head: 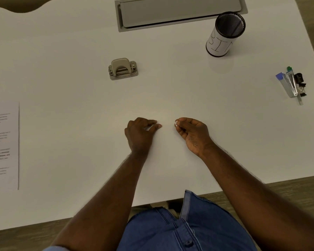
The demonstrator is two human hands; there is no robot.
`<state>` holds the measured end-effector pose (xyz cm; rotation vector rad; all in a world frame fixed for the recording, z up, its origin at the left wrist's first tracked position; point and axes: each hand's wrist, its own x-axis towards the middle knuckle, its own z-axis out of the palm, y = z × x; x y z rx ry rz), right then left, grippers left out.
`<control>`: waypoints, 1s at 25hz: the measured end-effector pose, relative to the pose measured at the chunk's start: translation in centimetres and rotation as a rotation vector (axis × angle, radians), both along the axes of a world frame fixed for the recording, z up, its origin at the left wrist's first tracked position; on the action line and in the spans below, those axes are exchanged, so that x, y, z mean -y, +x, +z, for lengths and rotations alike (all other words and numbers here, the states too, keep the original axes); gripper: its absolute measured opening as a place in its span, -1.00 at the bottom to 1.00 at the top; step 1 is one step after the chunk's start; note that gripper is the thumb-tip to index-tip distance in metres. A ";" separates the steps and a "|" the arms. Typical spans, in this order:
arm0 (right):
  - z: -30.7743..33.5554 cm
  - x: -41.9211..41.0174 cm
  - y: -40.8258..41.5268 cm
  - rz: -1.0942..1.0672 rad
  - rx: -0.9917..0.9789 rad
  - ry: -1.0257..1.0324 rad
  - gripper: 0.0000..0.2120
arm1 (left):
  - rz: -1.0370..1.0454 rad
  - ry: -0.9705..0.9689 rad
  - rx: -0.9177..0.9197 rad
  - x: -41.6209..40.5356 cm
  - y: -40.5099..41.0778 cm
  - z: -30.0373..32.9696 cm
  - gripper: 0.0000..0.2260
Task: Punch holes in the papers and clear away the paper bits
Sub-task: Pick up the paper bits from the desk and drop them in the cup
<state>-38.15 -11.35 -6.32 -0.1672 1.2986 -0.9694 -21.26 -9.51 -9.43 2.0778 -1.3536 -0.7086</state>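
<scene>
A grey two-hole punch (123,69) stands on the white table (62,73), well beyond my hands. The printed papers (3,144) lie flat at the far left edge of the view. My right hand (193,134) is pinched shut on small white paper bits (176,123) held at its fingertips, just above the table. My left hand (140,134) rests on the table a short way to the left, thumb and forefinger pressed close together on the surface; I cannot tell whether a bit lies under them.
A black mesh cup (225,34) with a white paper label stands at the back right. A stapler with clips and a pen (293,84) lies at the right edge. A grey cable hatch (179,13) is set in the table's back.
</scene>
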 end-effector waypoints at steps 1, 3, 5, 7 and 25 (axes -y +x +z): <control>0.0 0.0 0.0 -0.002 -0.002 -0.001 -0.88 | -0.012 0.025 0.019 0.3 0.1 0.1 -0.89; 0.0 0.1 0.0 -0.004 -0.004 -0.001 -0.88 | -0.053 0.071 0.065 0.7 0.1 0.3 -0.90; -0.1 0.1 0.2 0.003 -0.010 0.004 -0.88 | -0.097 0.102 0.115 0.8 -0.2 0.5 -0.91; -0.1 0.1 0.3 0.007 -0.010 0.008 -0.89 | -0.163 0.121 0.191 0.9 -0.4 0.6 -0.89; 2.2 4.8 -2.7 -0.092 0.057 -0.050 -0.85 | 0.141 0.122 -0.424 3.8 1.8 6.1 -0.89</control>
